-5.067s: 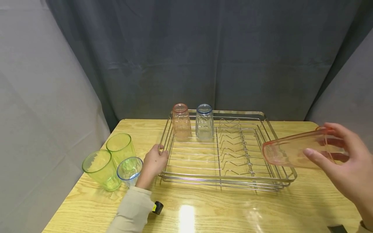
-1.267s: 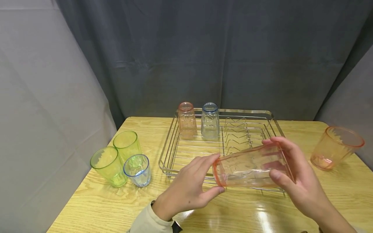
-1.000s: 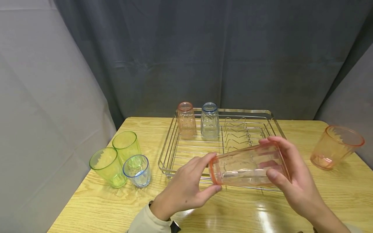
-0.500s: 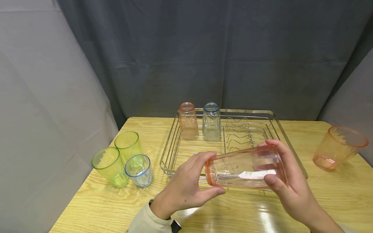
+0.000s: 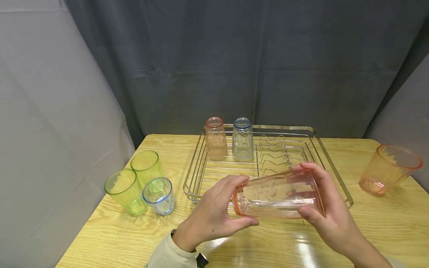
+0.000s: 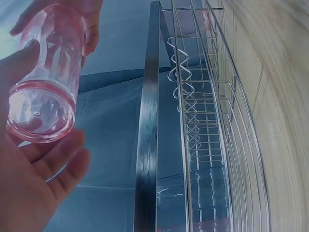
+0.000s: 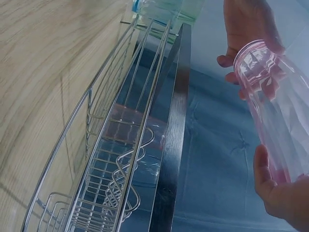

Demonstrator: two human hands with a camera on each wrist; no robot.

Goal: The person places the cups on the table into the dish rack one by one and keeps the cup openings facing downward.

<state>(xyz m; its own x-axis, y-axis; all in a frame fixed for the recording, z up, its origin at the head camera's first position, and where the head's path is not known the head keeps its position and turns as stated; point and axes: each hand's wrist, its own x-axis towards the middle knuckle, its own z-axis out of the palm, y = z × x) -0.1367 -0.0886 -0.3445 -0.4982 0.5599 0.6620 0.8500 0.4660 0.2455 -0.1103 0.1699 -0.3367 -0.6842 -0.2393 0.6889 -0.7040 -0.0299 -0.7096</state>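
Observation:
A tall clear glass with an orange-pink tint (image 5: pixel 276 193) is held nearly sideways above the front of the wire dish rack (image 5: pixel 218 175). My right hand (image 5: pixel 330 214) grips its wider mouth end, thumb on the near side and fingers behind. Around the thick base ring at the other end, my left hand (image 5: pixel 214 212) holds with its thumb below and fingers above. The left wrist view shows the glass's round base (image 6: pixel 41 113) between thumb and fingers. Upside down at the rack's back left stand an orange-tinted glass (image 5: pixel 216 139) and a blue-tinted glass (image 5: pixel 242 141).
Left of the rack stand two green tumblers (image 5: pixel 125 193) (image 5: pixel 147 167) and a short blue-rimmed glass (image 5: pixel 161 197), all upright. A wide orange tumbler (image 5: pixel 385 173) stands at the right on the wooden table (image 5: pixel 127 242). Grey curtains (image 5: pixel 187 67) enclose the back and sides.
My right hand has brought the orange-tinted glass left from beside the rack. My left hand has left the rack's edge and taken the glass's base; lately the glass shifts slightly left into it.

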